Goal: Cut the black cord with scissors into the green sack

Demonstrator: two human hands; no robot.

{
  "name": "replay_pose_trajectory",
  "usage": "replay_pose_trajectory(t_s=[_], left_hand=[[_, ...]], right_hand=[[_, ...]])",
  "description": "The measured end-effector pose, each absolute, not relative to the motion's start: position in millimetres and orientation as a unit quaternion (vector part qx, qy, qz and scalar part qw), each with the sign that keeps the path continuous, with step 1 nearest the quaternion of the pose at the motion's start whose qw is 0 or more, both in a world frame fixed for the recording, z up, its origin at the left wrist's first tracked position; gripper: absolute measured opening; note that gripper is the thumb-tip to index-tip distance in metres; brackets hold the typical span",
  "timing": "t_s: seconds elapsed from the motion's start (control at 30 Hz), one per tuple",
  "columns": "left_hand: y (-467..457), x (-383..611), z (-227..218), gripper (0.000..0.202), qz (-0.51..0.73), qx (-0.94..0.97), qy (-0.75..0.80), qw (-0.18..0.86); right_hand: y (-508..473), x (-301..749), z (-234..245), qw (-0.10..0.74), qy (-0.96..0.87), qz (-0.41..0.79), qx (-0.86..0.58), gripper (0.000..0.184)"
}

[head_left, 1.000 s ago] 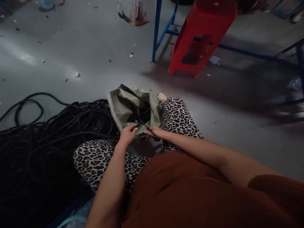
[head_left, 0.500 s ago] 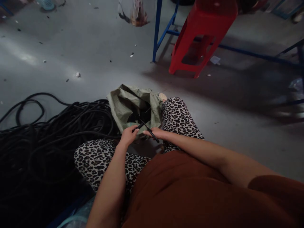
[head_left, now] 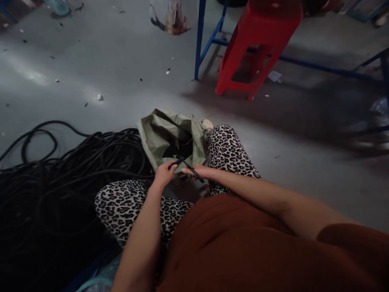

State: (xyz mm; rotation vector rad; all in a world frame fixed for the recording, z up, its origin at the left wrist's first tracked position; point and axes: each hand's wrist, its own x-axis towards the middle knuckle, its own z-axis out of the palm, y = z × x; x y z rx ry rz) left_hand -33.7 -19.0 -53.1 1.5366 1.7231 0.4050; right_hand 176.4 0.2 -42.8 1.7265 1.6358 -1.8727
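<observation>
Close between the knees, a greenish sack [head_left: 149, 129] stands on the floor with its mouth open, its near rim partly covered by the hands. The left hand [head_left: 164, 175] pinches a short dark stub [head_left: 175, 163] between thumb and fingers, while the right hand [head_left: 198, 172] is closed about a slender dark bar [head_left: 194, 172], whose thick end pokes out below it. Stub and bar slant toward each other over the sack's mouth; whether they join is too small to tell.

Against the left side of the sack sprawls a heap of black hose [head_left: 91, 152], crowding the left knee and looping out across the floor. Ahead to the right, a red stool [head_left: 258, 44] stands before a blue frame [head_left: 199, 44], and a see-through bag [head_left: 174, 18] and a pale blue basket [head_left: 60, 7] lie farther off.

The sack looks like thin, crinkled plastic, folded into stiff creases, with dark bits inside. The hose is round, smooth and dull; the stool is glossy moulded plastic with a cut-out side; the frame is straight, slim bars. Small scraps dot the smooth grey floor [head_left: 115, 77].
</observation>
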Motion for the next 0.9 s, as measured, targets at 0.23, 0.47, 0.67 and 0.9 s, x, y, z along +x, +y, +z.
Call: replay_pose_trajectory(t_s=[0.23, 0.47, 0.67, 0.9], left_hand=[[-19.5, -33.9, -53.6, 0.027, 0.160, 0.616, 0.660, 0.398], [-20.2, -34.5, -55.8, 0.027, 0.156, 0.626, 0.642, 0.415], [-20.4, -37.0, -57.5, 0.028, 0.169, 0.624, 0.629, 0.431], [-19.8, -35.3, -64.7, 0.031, 0.179, 0.606, 0.647, 0.426]], right_hand=[[-2.5, 177.7, -51.6, 0.035, 0.485, -0.668, 0.564, 0.054], [-3.0, 176.7, -53.7, 0.047, 0.486, -0.668, 0.561, 0.058], [-3.0, 175.2, -48.3, 0.052, 0.469, -0.657, 0.588, 0.062], [-3.5, 174.3, -37.8, 0.048, 0.470, -0.635, 0.611, 0.064]])
